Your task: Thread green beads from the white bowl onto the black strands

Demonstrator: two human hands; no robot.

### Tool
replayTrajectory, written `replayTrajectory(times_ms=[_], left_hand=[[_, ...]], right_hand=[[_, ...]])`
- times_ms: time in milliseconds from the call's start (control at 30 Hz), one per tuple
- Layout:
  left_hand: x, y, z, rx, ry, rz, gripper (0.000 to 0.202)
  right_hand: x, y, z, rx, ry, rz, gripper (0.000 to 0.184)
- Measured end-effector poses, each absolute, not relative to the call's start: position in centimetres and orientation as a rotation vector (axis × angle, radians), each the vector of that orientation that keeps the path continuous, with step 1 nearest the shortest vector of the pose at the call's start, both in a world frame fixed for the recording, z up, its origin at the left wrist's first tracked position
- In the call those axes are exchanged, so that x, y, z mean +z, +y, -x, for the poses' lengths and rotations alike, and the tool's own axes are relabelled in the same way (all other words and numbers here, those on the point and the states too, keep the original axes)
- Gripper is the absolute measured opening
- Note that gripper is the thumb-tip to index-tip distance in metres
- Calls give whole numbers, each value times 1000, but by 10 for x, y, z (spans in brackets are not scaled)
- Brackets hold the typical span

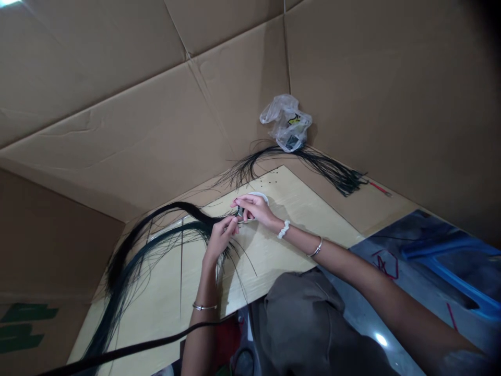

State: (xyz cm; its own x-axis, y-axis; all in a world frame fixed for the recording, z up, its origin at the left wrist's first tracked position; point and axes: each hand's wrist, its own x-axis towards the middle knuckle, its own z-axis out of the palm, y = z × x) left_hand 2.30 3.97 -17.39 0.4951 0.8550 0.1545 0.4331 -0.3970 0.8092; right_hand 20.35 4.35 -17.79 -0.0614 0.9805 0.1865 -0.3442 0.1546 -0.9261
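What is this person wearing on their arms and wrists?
Both forearms are bare, with no sleeves showing on them. The left arm has one thin silver bangle at the wrist. The right arm has a white scrunchie-like band at the wrist and a second silver bangle a little further up. There are no gloves, and rings cannot be made out.

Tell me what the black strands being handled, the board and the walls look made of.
Black strands: thin, limp, slightly glossy; fibre or fine wire, cannot tell.
Board: pale wood or plywood, smooth, matte, with small drilled holes.
Walls: brown cardboard, matte, creased along folds.
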Motion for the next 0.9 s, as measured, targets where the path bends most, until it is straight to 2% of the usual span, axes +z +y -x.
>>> replayTrajectory(times_ms=[333,467,700,900], left_hand=[[-167,41,-38,1191,1053,-1819,35],[-161,38,-32,1417,1247,-1989,32],[-142,30,-23,1352,1338,-2166,33],[-145,38,-15,1277,1261,-2158,38]], right_hand=[[-184,46,-201,1501,-1068,667,38],[-191,48,-183,1569,-1233,602,55],[-196,49,-162,1468,-1520,630,52],[-198,43,-157,1340,-1471,644,48]])
